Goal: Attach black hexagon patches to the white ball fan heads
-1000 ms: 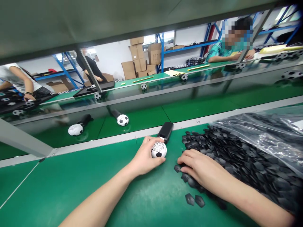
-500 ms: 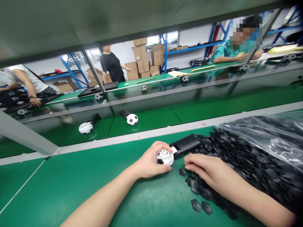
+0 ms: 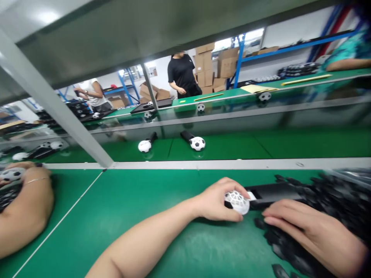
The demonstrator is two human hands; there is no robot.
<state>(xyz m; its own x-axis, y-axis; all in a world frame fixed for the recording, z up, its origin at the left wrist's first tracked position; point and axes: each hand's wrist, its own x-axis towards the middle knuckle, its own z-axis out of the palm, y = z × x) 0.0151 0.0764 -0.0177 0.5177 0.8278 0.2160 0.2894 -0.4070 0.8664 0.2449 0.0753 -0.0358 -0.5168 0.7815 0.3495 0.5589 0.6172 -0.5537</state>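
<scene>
My left hand (image 3: 216, 201) is closed round a white football-shaped piece (image 3: 239, 201). Its shell is an open white lattice, with a black patch at the side by my palm. A white tab joins the ball to a flat black handle (image 3: 272, 194) lying on the green bench. Just below the handle, my right hand (image 3: 307, 226) has thumb and fingers pinched together; anything between them is too small or blurred to make out. Loose black five-sided pieces (image 3: 274, 243) lie under and beside it, part of a larger heap (image 3: 333, 193).
Two ball-ended pieces, one white (image 3: 144, 146) and one patched black (image 3: 197, 143), lie on the green conveyor (image 3: 232, 148) beyond a metal rail (image 3: 179, 165). A slanted post (image 3: 72, 112) rises at left. A co-worker's arm (image 3: 31, 204) reaches in nearby. Clear plastic (image 3: 352, 175) covers part of the heap.
My view has swung left, so the bench scene sits further right. A co-worker's arm now shows at left. Both my hands keep much the same pose by the ball and heap.
</scene>
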